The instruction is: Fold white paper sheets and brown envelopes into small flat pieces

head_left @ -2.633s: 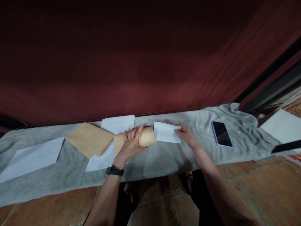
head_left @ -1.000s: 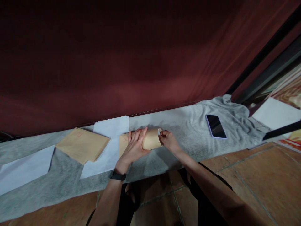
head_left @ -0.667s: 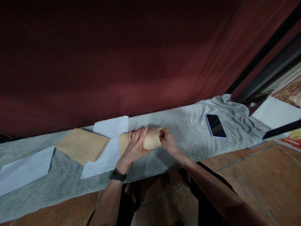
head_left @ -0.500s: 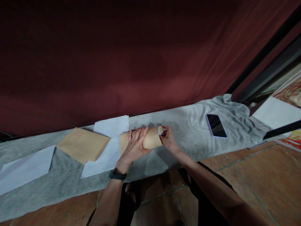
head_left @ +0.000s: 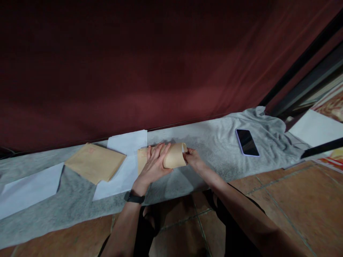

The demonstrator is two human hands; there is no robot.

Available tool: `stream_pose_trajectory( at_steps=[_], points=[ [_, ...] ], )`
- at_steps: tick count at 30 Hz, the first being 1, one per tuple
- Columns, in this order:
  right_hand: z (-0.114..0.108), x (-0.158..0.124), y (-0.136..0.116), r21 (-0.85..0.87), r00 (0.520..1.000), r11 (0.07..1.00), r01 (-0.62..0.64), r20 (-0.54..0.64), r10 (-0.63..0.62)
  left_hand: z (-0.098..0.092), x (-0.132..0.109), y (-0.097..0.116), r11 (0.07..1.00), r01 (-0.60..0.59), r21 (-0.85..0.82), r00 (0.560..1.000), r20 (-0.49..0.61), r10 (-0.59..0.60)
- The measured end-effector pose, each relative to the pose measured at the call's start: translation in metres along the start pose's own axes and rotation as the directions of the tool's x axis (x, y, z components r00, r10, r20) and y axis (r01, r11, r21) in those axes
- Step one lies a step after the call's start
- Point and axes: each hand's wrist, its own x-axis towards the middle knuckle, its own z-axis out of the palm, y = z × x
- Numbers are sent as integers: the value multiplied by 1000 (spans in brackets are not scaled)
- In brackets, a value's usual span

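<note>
A brown paper envelope [head_left: 174, 156] lies across the cloth, its body bulged and its mouth turned to the right. My left hand [head_left: 154, 162] presses on it with fingers spread over the top and the thumb along the near side, holding it in place. At the mouth, my right hand [head_left: 193, 159] has bent fingers, their tips hidden inside the opening. A strip of white paper [head_left: 183, 147] shows in that opening. What my right fingers hold is hidden.
Left of my hands lie more brown envelopes [head_left: 95, 162] and white paper sheets [head_left: 128, 142]. Another white sheet [head_left: 32, 187] is at the far left. A phone [head_left: 247, 142] rests at the right on the grey cloth [head_left: 214, 150]. A dark red wall [head_left: 160, 89] stands behind.
My right hand has shifted slightly down at the mouth, and its fingertips have gone farther into the envelope. My left hand keeps its place on it.
</note>
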Motion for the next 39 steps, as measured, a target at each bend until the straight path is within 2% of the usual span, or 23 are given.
stream_pose_trajectory(
  at_steps=[3, 6, 7, 8, 10, 11, 13, 14, 15, 16, 18, 19, 21, 24, 26, 28, 30, 32, 34, 37, 39],
  points=[
    [1, 0, -3, 63, 997, 996, -57, -40, 60, -4, 0, 2, 999, -11, -30, 999, -36, 10],
    [0, 0, -6, 103, 995, 995, -16, -97, 26, -6, 2, 9, 993, 62, -98, 976, -205, -81],
    [0, 0, -7, 120, 993, 993, -1, -114, 15, -4, 2, 12, 982, 117, -147, 944, -292, -156],
    [0, 0, -9, 141, 991, 990, 13, -132, 6, -2, 2, 16, 960, 179, -217, 893, -374, -251],
    [0, -1, -11, 192, 988, 981, 37, -156, -6, 8, 2, 23, 864, 285, -416, 754, -460, -470],
    [1, -1, -11, 213, 987, 976, 43, -161, -9, 15, 2, 27, 784, 316, -534, 678, -452, -580],
    [3, -3, -11, 237, 984, 970, 54, -176, -12, 28, 2, 35, 545, 314, -777, 555, -315, -770],
    [4, -4, -11, 243, 982, 968, 64, -187, -18, 33, 2, 40, 382, 281, -881, 520, -194, -831],
    [6, -5, -10, 248, 980, 966, 74, -198, -24, 38, 3, 45, 195, 236, -952, 521, -45, -852],
    [8, -6, -9, 254, 977, 964, 84, -212, -30, 41, 3, 50, 10, 192, -981, 548, 99, -831],
    [14, -9, -8, 261, 973, 960, 98, -230, -36, 44, 5, 59, -291, 138, -947, 628, 311, -713],
    [16, -11, -7, 258, 973, 961, 96, -227, -36, 45, 6, 63, -382, 122, -916, 656, 363, -661],
    [20, -15, -8, 240, 983, 969, 65, -183, -21, 44, 9, 66, -469, 97, -878, 675, 404, -618],
    [15, -20, -13, 204, 999, 979, -23, -32, 30, 42, 11, 59, -485, 70, -872, 646, 410, -644],
    [6, -23, -18, 196, 994, 977, -79, 94, 62, 39, 11, 48, -470, 109, -876, 643, 423, -639],
    [-7, -24, -25, 196, 974, 971, -137, 204, 96, 34, 9, 35, -406, 185, -895, 659, 420, -625],
    [-19, -24, -31, 200, 952, 959, -202, 270, 144, 31, 5, 23, -287, 244, -927, 682, 374, -629],
    [-28, -24, -36, 193, 937, 949, -250, 297, 187, 29, 1, 14, -147, 266, -953, 707, 296, -642],
    [-31, -24, -36, 160, 933, 952, -262, 296, 207, 31, -2, 7, -48, 276, -960, 741, 244, -626],
    [-27, -23, -27, 62, 960, 981, -183, 228, 165, 38, -4, -1, 23, 323, -946, 762, 245, -599],
    [-21, -22, -18, -48, 977, 992, -119, 172, 125, 41, -5, -4, 152, 384, -911, 751, 213, -625]
  ],
)
